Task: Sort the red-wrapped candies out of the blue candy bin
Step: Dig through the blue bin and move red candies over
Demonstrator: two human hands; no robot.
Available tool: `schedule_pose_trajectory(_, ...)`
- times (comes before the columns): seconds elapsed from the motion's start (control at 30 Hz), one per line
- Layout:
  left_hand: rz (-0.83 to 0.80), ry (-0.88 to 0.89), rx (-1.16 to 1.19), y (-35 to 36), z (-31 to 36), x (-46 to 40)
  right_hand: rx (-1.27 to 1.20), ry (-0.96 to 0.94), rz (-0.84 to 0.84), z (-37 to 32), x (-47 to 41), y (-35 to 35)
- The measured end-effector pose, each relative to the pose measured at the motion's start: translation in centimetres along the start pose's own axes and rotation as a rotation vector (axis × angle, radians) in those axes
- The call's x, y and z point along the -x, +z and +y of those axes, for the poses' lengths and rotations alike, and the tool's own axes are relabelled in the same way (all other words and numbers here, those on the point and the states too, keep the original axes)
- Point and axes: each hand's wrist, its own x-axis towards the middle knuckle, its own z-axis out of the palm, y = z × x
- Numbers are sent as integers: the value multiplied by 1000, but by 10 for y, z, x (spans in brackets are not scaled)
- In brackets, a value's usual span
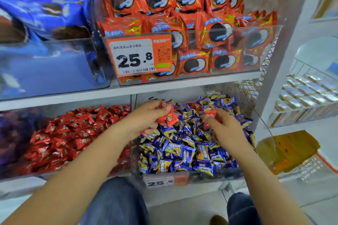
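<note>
Denim-clad knees (117,204) sit lowest and closest, and both bare forearms reach up from them over the clear plastic bin of blue-and-gold wrapped candies (184,151) on the lower shelf. Left hand (146,118) curls its fingers around a small bunch of red-wrapped candies (167,117), holding them just above the bin's left rear part. Right hand (226,129) hovers over the blue heap to the right, thumb and fingers pinching another red-wrapped candy (210,112) at its tips. More red wrappers show among the blue ones near the back of the heap, between and behind the two hands. Just left of this bin, a neighbouring clear bin of red-wrapped candies (73,133) is heaped full. An orange price tag reading 25.8 (165,181) is fixed to the blue bin's front edge. Above, the upper shelf carries orange-red packets of sandwich cookies (192,23) beside blurred blue packets (42,11).
</note>
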Motion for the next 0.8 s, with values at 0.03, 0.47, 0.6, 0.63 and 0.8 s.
schedule_pose_trajectory(0.03,28,-18,44,-3,0,6,-91,33,23,-2,4,0)
schedule_pose_trajectory(0.47,329,-78,120,-102,-53,77,-116,-44,-286,-101,25,113)
schedule_pose_trajectory(0.6,422,-166,232,-138,-70,75,-87,-41,-451,-146,6,166)
schedule_pose_trajectory(0.63,403,-167,279,-145,-71,73,-96,-35,-482,-154,1,174)
schedule_pose_trajectory(0.8,447,-131,510,-161,-76,75,149,-115,-426,-151,-6,175)
